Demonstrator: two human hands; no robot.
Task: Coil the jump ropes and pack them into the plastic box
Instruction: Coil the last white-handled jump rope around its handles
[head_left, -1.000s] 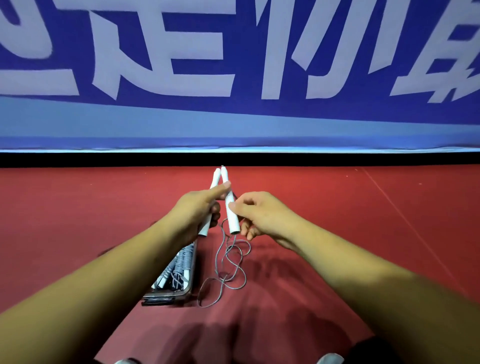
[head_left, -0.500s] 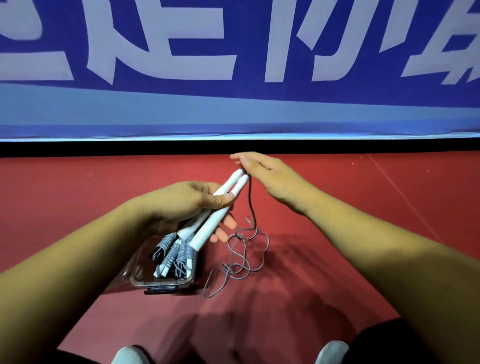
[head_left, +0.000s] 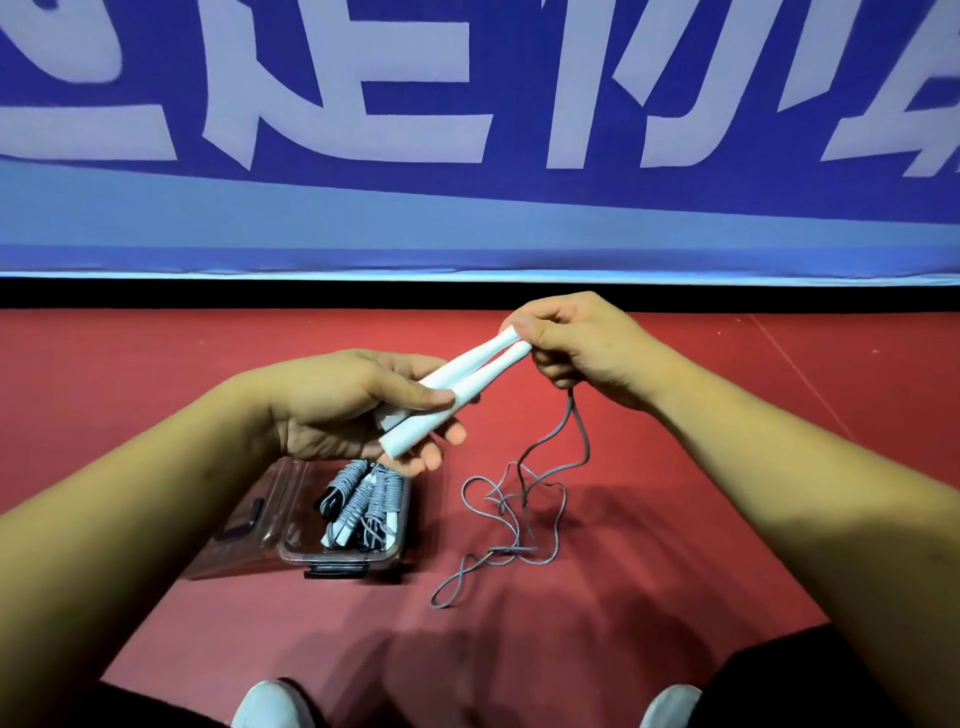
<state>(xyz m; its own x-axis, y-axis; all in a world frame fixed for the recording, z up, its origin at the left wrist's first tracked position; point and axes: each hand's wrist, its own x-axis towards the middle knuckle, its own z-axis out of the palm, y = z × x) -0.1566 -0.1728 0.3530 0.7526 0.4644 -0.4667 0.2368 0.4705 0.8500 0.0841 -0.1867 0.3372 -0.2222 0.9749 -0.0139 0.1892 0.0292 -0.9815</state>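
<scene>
Clear plastic box (head_left: 291, 540) on red floor (head_left: 675, 545) at 7 o'clock, holding coiled ropes (head_left: 363, 501), grey cord on white handles; count unclear. My left hand (head_left: 332, 410) is clamped on two white handles (head_left: 447, 387), side by side. My right hand (head_left: 582, 348) pinches their far tips at 1 o'clock. One grey cord (head_left: 524, 509) dangles, pooling loose at 5 o'clock.

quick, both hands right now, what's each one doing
Left hand: closed around the two white handles.
Right hand: closed, pinching the handles' far ends, with the grey cord hanging below it.
</scene>
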